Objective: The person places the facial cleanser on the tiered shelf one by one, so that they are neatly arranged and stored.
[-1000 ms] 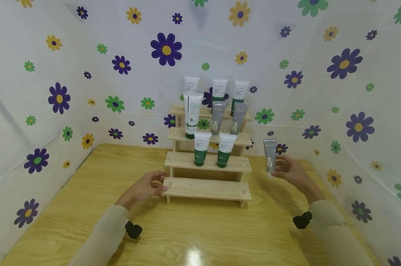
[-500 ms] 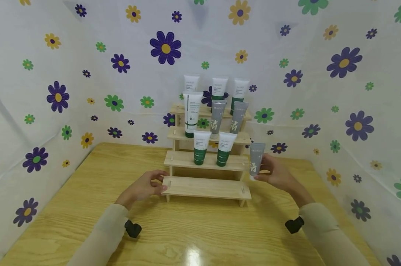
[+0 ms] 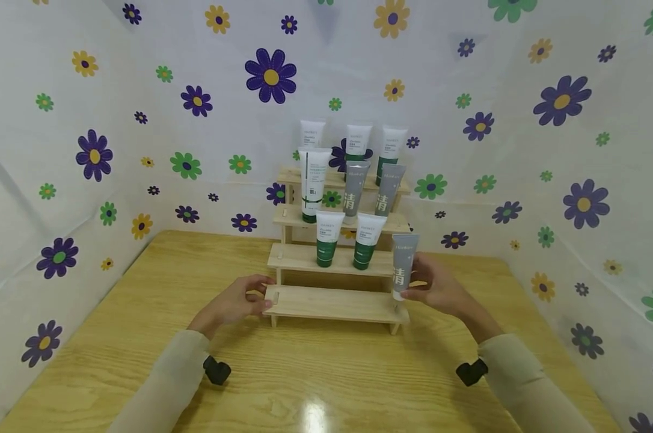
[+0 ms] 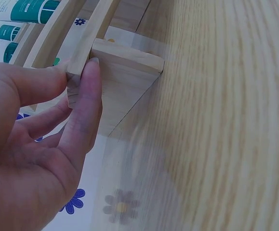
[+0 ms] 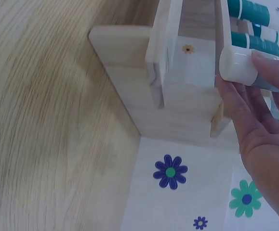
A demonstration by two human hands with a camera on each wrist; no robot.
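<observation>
A pale wooden stepped rack (image 3: 334, 302) stands on the table. My left hand (image 3: 242, 300) pinches the left end of its lowest shelf; the left wrist view shows thumb and fingers on both faces of the board (image 4: 76, 72). My right hand (image 3: 440, 287) holds a grey squeeze tube (image 3: 404, 261) upright, white cap down, in front of the right end of the second shelf from the bottom. In the right wrist view its white cap (image 5: 237, 65) overlaps the shelf's end. Two white-and-green tubes, one tube (image 3: 329, 239) and another tube (image 3: 368, 242), stand on that same shelf.
The shelf above bears a tall white tube (image 3: 313, 185) and two grey tubes, one being the grey tube (image 3: 355, 191). Three white-and-green tubes, among them a tube (image 3: 358, 144), stand on top. A flower-patterned cloth (image 3: 223, 150) encloses the wooden table (image 3: 283, 373) behind and at both sides.
My right hand has carried the grey tube leftward from beside the rack to the right end of its shelves, slightly lower. The left hand keeps its hold on the bottom shelf.
</observation>
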